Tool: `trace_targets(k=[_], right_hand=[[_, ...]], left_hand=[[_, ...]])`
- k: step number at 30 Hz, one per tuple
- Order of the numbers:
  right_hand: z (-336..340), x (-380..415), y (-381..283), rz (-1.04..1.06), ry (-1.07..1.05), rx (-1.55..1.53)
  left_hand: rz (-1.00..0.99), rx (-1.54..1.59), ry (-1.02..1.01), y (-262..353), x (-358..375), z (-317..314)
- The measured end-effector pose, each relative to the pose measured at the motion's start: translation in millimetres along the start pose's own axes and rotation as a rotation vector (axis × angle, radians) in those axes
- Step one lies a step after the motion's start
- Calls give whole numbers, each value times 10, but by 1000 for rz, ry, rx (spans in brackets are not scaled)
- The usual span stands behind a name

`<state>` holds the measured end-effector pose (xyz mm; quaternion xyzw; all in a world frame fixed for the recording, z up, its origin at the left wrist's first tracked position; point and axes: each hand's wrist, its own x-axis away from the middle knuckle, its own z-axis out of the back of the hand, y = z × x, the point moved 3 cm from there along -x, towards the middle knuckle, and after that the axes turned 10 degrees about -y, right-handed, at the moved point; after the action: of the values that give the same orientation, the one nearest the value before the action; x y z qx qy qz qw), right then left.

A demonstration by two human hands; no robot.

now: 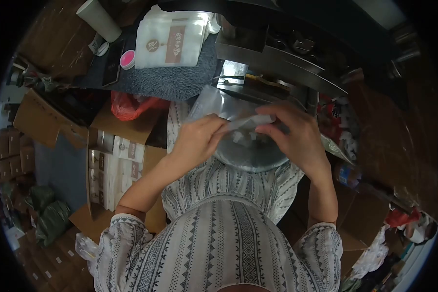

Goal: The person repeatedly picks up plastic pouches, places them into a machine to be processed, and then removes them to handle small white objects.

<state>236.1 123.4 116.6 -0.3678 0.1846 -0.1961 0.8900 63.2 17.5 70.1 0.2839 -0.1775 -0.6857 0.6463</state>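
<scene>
My left hand [198,140] is closed, thumb and fingers pinching one end of a narrow, translucent white plastic strip [246,122]. At the strip's other end, the thumb and fingertips of my right hand [299,134] are closed on it, with some motion blur. Both hands are above my lap, over a round, shiny grey basin [250,160] with small whitish scraps [243,137] in it. A clear plastic sheet [210,101] lies behind my left hand, its lower part hidden by the fingers.
White printed pouches [173,41] are stacked on a grey fluffy cloth [175,82], near a pink-topped jar [127,59] and a white cup [99,20]. A metal machine [277,58] stands ahead. To the left are a red plastic bag [131,106] and an open carton [90,160] of packets.
</scene>
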Motion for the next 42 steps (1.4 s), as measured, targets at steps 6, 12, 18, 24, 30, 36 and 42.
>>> trace_targets(k=[6, 12, 18, 24, 30, 36, 42], right_hand=[[186, 219, 285, -340, 212, -19], [493, 867, 458, -483, 333, 55], [725, 1303, 773, -1007, 241, 819], [551, 936, 1130, -996, 88, 679], [455, 689, 1063, -692, 192, 475], [556, 674, 825, -736, 288, 273], [385, 387, 451, -427, 325, 62]], left_hand=[[409, 812, -338, -285, -445, -576], [544, 1100, -372, -263, -652, -537], [244, 122, -161, -1288, -1024, 559], [188, -757, 203, -2431, -1388, 425], [343, -583, 211, -2053, -840, 228], [170, -550, 165, -1059, -21, -16], [348, -195, 273, -889, 236, 199]])
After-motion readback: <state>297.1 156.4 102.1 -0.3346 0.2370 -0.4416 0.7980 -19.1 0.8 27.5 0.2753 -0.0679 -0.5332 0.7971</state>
